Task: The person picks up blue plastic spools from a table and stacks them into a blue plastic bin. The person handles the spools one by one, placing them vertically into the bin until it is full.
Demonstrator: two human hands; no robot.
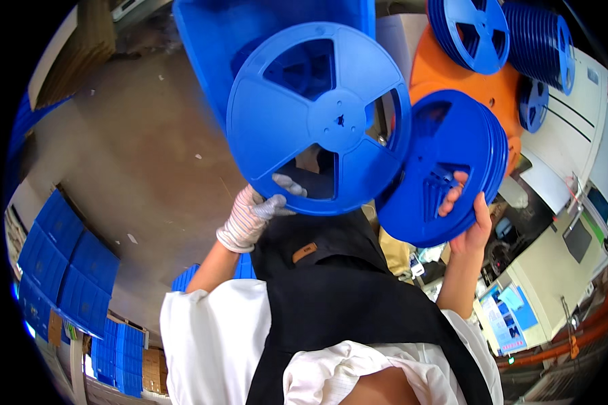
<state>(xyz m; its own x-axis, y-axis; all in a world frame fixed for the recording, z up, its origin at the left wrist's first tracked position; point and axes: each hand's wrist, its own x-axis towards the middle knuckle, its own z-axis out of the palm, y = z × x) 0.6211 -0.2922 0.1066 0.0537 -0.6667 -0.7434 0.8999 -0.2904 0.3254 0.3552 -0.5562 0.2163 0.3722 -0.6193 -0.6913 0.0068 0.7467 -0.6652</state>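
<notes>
In a striped, grey-tipped glove, my left hand (pixel 263 208) grips the lower left rim of a blue plastic reel (pixel 341 125). Its face with cut-out windows is turned up toward me. My bare right hand (pixel 467 210) is closed around a stack of similar blue reels (pixel 446 148), with fingers through a window and the thumb at the outer edge. The single reel overlaps the left side of that stack; whether they touch, I cannot tell. Behind the single reel is a large blue bin (pixel 213 40) with at least one more reel inside.
An orange surface (pixel 429 64) at the upper right carries more stacks of blue reels (pixel 537 44). White machine housing (pixel 581 101) stands beyond it. Blue boxes (pixel 67 253) are piled at the left, and stacked cardboard (pixel 81 50) is at the upper left. Brown floor (pixel 155 142) lies between.
</notes>
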